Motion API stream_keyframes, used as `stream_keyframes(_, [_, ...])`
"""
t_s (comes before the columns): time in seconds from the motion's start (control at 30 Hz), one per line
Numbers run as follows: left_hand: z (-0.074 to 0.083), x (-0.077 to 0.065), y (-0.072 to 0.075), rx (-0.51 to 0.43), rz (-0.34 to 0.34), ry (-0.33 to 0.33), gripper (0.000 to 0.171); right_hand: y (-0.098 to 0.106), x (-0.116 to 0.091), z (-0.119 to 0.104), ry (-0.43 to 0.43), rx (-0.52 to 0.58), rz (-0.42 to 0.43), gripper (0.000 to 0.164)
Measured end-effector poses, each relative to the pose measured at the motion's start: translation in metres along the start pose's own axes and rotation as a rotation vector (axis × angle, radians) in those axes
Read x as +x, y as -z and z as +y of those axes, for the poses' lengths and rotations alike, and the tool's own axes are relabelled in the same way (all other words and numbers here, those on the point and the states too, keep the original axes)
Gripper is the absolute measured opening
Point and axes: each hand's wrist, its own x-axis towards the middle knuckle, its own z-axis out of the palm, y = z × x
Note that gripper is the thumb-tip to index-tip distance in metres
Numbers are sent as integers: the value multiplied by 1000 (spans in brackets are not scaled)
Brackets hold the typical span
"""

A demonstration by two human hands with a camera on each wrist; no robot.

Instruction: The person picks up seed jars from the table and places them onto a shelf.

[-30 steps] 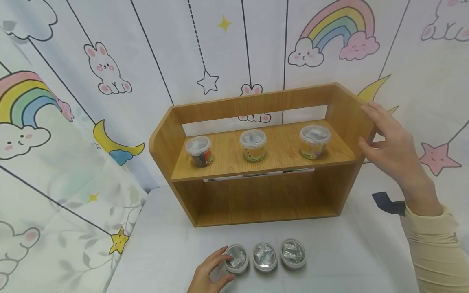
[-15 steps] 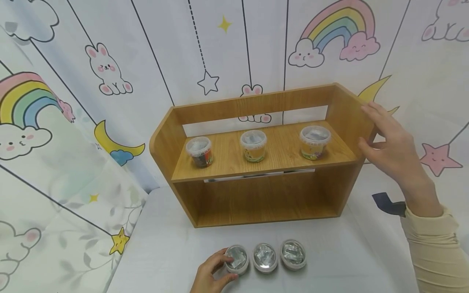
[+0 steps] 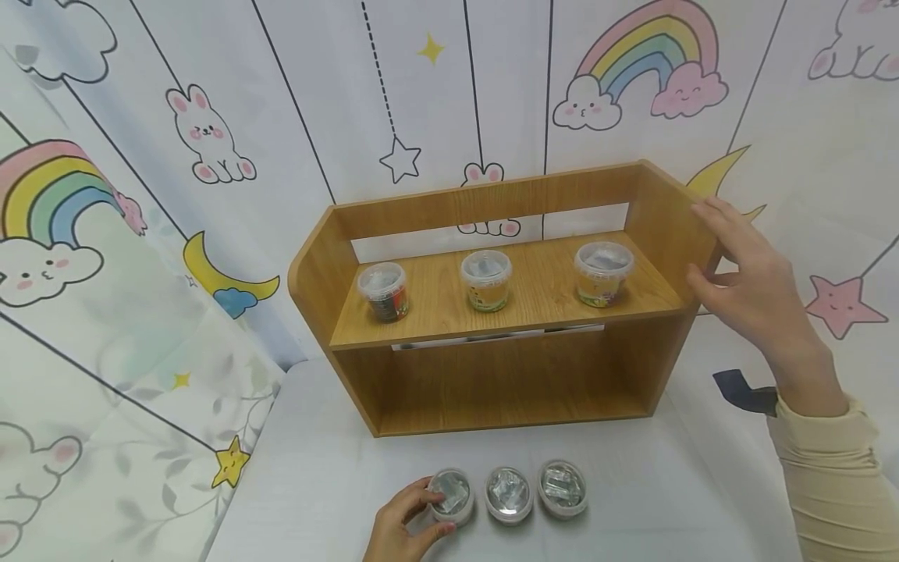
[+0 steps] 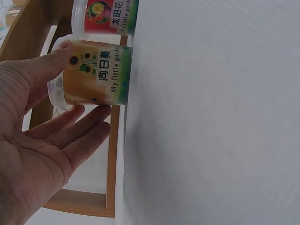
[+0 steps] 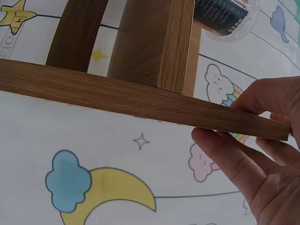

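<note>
Far left: white backdrop cloth [image 3: 140, 312], printed with rabbits, rainbows, moons and stars, running behind everything. In front of it, the two-tier wooden shelf [image 3: 492, 382] stands on a white tabletop [image 3: 316, 476]. Upper tier, left: a lidded tub with black-and-red label [image 3: 385, 300].

Below it, the left hand [image 3: 403, 521] is clamped on the sunflower tub [image 3: 451, 496]; thumb and fingers bear on opposite sides near its lid. Tub location: upright on the tabletop before the shelf, leftmost of a front row of three; silvery packet under the clear lid.

Next, mid upper tier: a yellow-labelled tub [image 3: 486, 289]. Front row, centre: red-labelled tub [image 4: 105, 18], just beside the sunflower one. Front row, right: a third tub [image 3: 562, 489], label hidden from me. Upper tier, right: another yellow tub [image 3: 602, 285].

Far right: the right hand [image 3: 755, 277] grips the shelf's right side panel, thumb inside, fingers outside. Beige sleeve [image 3: 832, 476] below, dark strap [image 3: 740, 390] at the wrist.
</note>
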Motion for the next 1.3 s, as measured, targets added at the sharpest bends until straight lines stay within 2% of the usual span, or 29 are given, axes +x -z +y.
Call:
stream_keyframes(0.1, [-2,-1,1,23,18,-7,36,0,0,0,5,-3,0,89])
stream_keyframes(0.27, [-2,-2,5,33,30,25,37,0,-1,1,8,-1,-1,89])
stream_keyframes(0.47, [-1,3,9,56,57,9,34,0,-1,1,3,-1,2,89])
stream_keyframes(0.83, [2,19,20,124,180,18,34,0,0,1,20,-6,10,90])
stream_keyframes(1.13, [1,37,27,122,251,13,36,-1,0,1,19,0,14,89])
stream_keyframes(1.3, [-2,45,28,179,303,18,37,-1,0,2,13,-1,11,89])
